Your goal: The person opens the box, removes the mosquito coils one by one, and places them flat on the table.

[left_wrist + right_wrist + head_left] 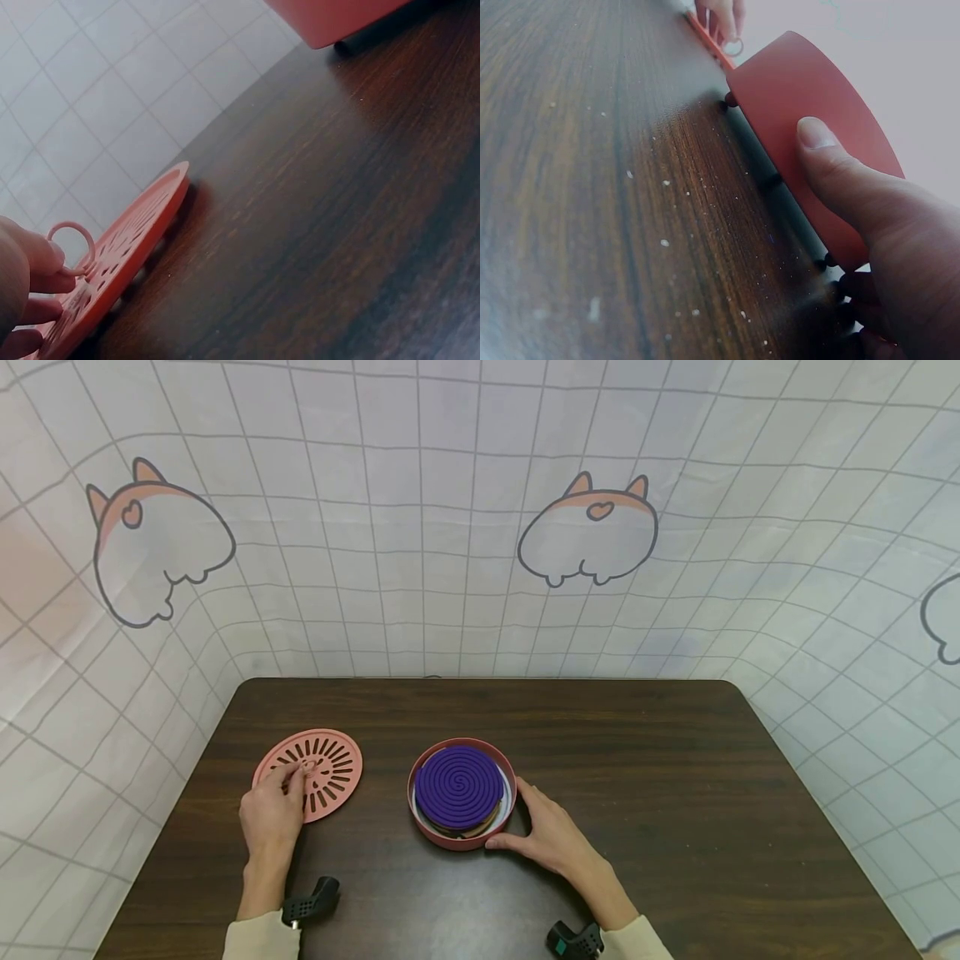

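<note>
My left hand [268,814] pinches the small ring handle [71,224] of a pink slotted round lid [341,768], which lies flat at the table's left side. In the centre stands a round red mosquito coil box [457,844] on small feet. A purple spiral mosquito coil [459,787] sits in it, above a white lining, with a brownish edge showing beneath the coil. My right hand [558,839] grips the box from the right. Its thumb [821,146] presses on the outer wall, and the other fingers are partly hidden behind the box.
Both things are on a dark wood-grain table [637,760]. A white grid-patterned cloth [420,527] with cartoon animals hangs around its back and sides. Black wrist cameras [311,902] are strapped on both wrists, and small pale specks [664,243] dot the tabletop.
</note>
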### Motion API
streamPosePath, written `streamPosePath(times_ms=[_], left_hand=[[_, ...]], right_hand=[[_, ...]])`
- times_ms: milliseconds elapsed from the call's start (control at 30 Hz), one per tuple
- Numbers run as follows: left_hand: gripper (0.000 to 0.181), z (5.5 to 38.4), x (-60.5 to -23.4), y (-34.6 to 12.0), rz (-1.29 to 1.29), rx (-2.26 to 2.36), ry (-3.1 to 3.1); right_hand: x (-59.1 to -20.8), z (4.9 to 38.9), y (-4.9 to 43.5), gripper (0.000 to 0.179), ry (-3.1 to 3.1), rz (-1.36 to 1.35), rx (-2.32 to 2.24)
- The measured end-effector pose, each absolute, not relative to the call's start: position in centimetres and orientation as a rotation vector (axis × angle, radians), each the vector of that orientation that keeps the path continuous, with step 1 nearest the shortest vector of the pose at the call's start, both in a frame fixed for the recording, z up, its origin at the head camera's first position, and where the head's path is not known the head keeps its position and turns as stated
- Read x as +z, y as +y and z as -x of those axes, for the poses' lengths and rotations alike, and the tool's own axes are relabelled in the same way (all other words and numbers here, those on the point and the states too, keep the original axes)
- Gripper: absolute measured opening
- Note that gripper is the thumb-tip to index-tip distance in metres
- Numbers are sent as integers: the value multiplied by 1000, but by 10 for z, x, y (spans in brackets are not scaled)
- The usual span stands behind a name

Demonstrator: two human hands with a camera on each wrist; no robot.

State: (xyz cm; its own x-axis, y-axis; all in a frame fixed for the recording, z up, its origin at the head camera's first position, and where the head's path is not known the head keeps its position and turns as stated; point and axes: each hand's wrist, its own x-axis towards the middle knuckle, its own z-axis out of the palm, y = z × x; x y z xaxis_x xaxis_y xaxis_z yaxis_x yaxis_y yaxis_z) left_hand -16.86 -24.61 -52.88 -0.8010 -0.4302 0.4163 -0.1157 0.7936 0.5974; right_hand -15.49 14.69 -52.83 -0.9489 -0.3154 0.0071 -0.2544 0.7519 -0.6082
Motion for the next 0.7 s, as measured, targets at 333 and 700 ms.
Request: streamPosePath(times_ms=[333,700], left_hand=[[19,170,-531,-248,-409,-761,-2427],[23,169,-527,-246,-434,-819,-2448]], right_hand=[[-528,155,147,110,2842,472,-978],[-527,155,146,110,2848,467,-972]])
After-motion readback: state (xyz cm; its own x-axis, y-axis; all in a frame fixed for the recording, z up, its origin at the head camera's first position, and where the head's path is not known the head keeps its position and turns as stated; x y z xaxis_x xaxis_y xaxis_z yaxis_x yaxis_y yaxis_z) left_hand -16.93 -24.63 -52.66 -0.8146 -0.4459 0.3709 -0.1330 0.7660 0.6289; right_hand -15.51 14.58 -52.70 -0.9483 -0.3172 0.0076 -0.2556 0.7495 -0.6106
